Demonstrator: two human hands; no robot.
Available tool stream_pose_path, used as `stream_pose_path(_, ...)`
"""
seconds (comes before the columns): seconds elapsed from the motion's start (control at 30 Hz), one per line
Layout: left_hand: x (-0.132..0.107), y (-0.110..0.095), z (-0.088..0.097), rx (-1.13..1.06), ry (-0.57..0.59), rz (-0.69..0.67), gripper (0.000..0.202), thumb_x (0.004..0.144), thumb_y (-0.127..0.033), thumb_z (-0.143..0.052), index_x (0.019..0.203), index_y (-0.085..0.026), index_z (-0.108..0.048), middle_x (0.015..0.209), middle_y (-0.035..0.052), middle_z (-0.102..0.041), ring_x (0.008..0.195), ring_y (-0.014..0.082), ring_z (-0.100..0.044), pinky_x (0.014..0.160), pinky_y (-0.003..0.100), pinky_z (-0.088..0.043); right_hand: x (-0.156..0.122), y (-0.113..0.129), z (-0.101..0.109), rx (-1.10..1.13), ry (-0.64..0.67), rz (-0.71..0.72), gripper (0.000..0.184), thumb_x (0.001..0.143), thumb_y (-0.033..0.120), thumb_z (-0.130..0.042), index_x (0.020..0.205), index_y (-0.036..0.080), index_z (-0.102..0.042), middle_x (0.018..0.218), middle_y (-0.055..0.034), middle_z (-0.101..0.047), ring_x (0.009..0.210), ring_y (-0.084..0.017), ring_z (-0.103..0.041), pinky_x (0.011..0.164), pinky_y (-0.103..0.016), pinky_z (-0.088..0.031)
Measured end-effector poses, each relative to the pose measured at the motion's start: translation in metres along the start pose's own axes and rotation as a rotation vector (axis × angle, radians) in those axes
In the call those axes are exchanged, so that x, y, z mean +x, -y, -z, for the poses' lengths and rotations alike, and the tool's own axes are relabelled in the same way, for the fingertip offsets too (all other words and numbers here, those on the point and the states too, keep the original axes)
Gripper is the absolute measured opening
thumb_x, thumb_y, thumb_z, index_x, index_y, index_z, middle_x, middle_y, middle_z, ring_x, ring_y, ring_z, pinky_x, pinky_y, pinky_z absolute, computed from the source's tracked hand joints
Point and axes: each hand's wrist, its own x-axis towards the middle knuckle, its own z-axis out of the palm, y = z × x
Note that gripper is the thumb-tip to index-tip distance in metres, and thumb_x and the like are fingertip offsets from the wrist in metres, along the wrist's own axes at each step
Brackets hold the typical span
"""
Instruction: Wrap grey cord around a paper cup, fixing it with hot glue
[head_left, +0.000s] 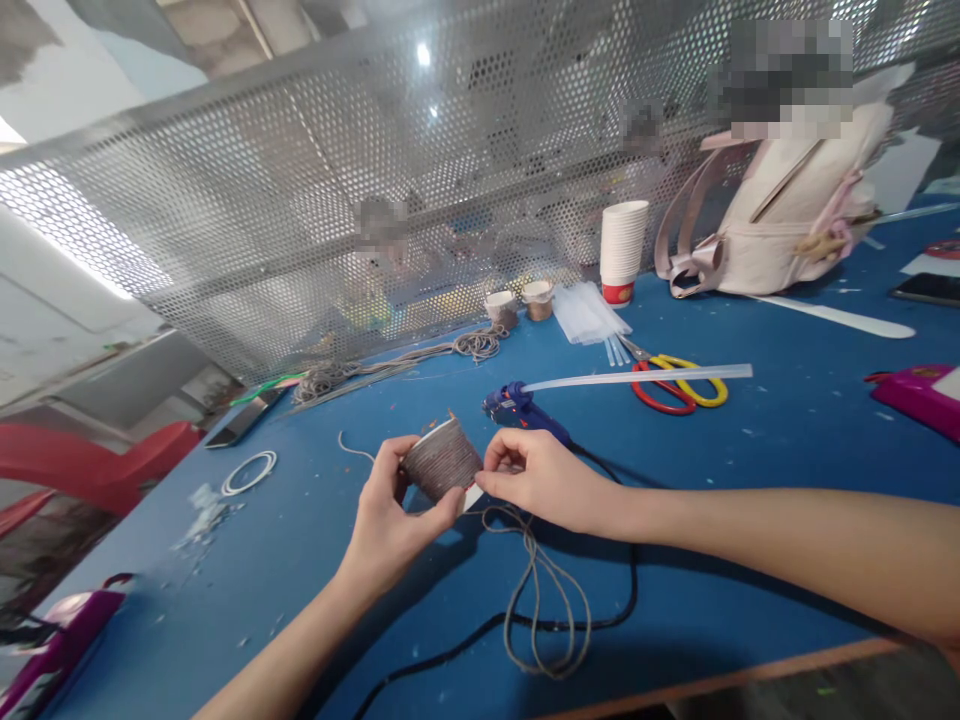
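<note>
A paper cup [444, 462], mostly wound with grey-brown cord, lies tilted in my left hand [397, 510], whose fingers and thumb wrap round it. Its white lower end shows near the thumb. My right hand [551, 480] pinches at that end, against the edge of the winding; the cord between its fingertips is mostly hidden. Loose loops of cord [536, 590] hang down below the hands onto the table. Just beyond my right hand lies a blue hot glue gun [525, 410], with a long clear glue stick [637, 378] in its back.
Yellow-and-red scissors [679, 385], a stack of paper cups [622, 250], two wrapped cups [537, 298] and bundled cord [480, 343] lie farther back on the blue table. A pale backpack [795, 210] stands at right. A black cable [480, 625] crosses the front. A perforated metal screen [300, 200] borders the far side.
</note>
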Motion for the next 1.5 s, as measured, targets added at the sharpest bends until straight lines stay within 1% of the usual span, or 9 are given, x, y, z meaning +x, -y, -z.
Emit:
stream_pose_path(0.3, 0.004, 0.001, 0.007, -0.093, 0.0, -0.035, 0.037, 0.058, -0.031, -0.071, 0.088, -0.022, -0.051, 0.076, -0.0004, -0.056, 0.067, 0.0154, -0.054, 0.06, 0.027, -0.046, 0.001, 0.004, -0.001, 0.168, 0.039, -0.166, 0.015, 0.075, 0.019, -0.067, 0.068, 0.017, -0.054, 0.056, 0.007, -0.047, 0.055, -0.009, -0.042, 0.052, -0.022, -0.031)
stream_pose_path(0.47, 0.004, 0.018, 0.013, -0.18, 0.062, -0.006, 0.032, 0.07, -0.043, -0.066, 0.09, -0.022, -0.054, 0.077, -0.0001, -0.054, 0.065, 0.0152, -0.05, 0.058, 0.027, -0.044, 0.001, 0.0, -0.002, 0.213, 0.04, -0.154, 0.013, 0.077, 0.019, -0.065, 0.07, 0.016, -0.055, 0.062, 0.0054, -0.05, 0.059, -0.009, -0.043, 0.057, -0.023, -0.033)
stream_pose_path(0.63, 0.005, 0.031, 0.013, -0.312, 0.035, 0.032, 0.033, 0.073, -0.05, -0.063, 0.089, -0.022, -0.056, 0.079, 0.0005, -0.052, 0.066, 0.0159, -0.046, 0.057, 0.028, -0.041, 0.0, -0.004, -0.002, 0.221, 0.054, -0.12, 0.014, 0.079, 0.025, -0.065, 0.075, 0.016, -0.055, 0.068, 0.0041, -0.052, 0.06, -0.009, -0.044, 0.057, -0.023, -0.035)
stream_pose_path(0.83, 0.007, 0.032, 0.008, -0.409, 0.033, 0.014, 0.032, 0.072, -0.053, -0.062, 0.076, -0.022, -0.053, 0.074, 0.0003, -0.05, 0.066, 0.0168, -0.046, 0.059, 0.03, -0.043, -0.004, -0.013, -0.007, 0.137, 0.142, -0.08, 0.062, 0.066, 0.032, -0.081, 0.117, 0.014, -0.05, 0.079, 0.0019, -0.059, 0.054, -0.008, -0.042, 0.05, -0.022, -0.034)
stream_pose_path(0.93, 0.007, 0.031, 0.008, -0.316, 0.098, -0.055, 0.025, 0.08, -0.046, -0.055, 0.079, -0.022, -0.058, 0.075, 0.001, -0.052, 0.068, 0.0173, -0.048, 0.062, 0.03, -0.045, -0.006, -0.015, -0.011, 0.104, 0.111, -0.012, 0.062, 0.066, 0.03, -0.08, 0.119, 0.013, -0.052, 0.097, -0.0053, -0.064, 0.062, -0.01, -0.049, 0.056, -0.025, -0.039)
stream_pose_path(1.03, 0.007, 0.023, 0.011, -0.018, 0.077, -0.15, 0.025, 0.087, -0.035, -0.049, 0.103, -0.023, -0.064, 0.1, 0.0054, -0.059, 0.091, 0.0212, -0.056, 0.078, 0.034, -0.049, -0.007, -0.016, -0.013, 0.063, 0.036, 0.027, 0.055, 0.068, 0.026, -0.078, 0.116, 0.014, -0.054, 0.104, -0.0074, -0.064, 0.077, -0.015, -0.058, 0.064, -0.027, -0.045)
stream_pose_path(1.17, 0.006, 0.014, 0.014, 0.204, 0.093, -0.353, 0.04, 0.09, -0.022, -0.047, 0.129, -0.03, -0.053, 0.123, 0.0074, -0.055, 0.112, 0.0221, -0.055, 0.088, 0.036, -0.05, -0.006, -0.02, -0.013, -0.026, -0.055, 0.081, 0.05, 0.073, 0.028, -0.074, 0.116, 0.014, -0.052, 0.105, -0.0087, -0.064, 0.091, -0.021, -0.061, 0.072, -0.031, -0.047)
stream_pose_path(1.3, 0.003, 0.012, 0.012, 0.293, 0.179, -0.501, 0.059, 0.083, -0.017, -0.057, 0.137, -0.032, -0.04, 0.127, 0.0091, -0.051, 0.115, 0.0235, -0.052, 0.088, 0.037, -0.051, -0.004, -0.024, -0.012, -0.091, -0.074, 0.138, 0.048, 0.076, 0.031, -0.072, 0.117, 0.015, -0.051, 0.113, -0.0104, -0.064, 0.097, -0.023, -0.061, 0.08, -0.035, -0.048)
stream_pose_path(1.5, 0.0, 0.017, 0.007, 0.259, 0.123, -0.452, 0.055, 0.077, -0.015, -0.063, 0.126, -0.028, -0.043, 0.105, 0.0045, -0.052, 0.096, 0.0187, -0.054, 0.082, 0.034, -0.052, -0.006, -0.021, -0.011, -0.186, -0.034, 0.167, 0.049, 0.076, 0.028, -0.07, 0.12, 0.015, -0.05, 0.117, -0.011, -0.062, 0.094, -0.021, -0.061, 0.08, -0.035, -0.047)
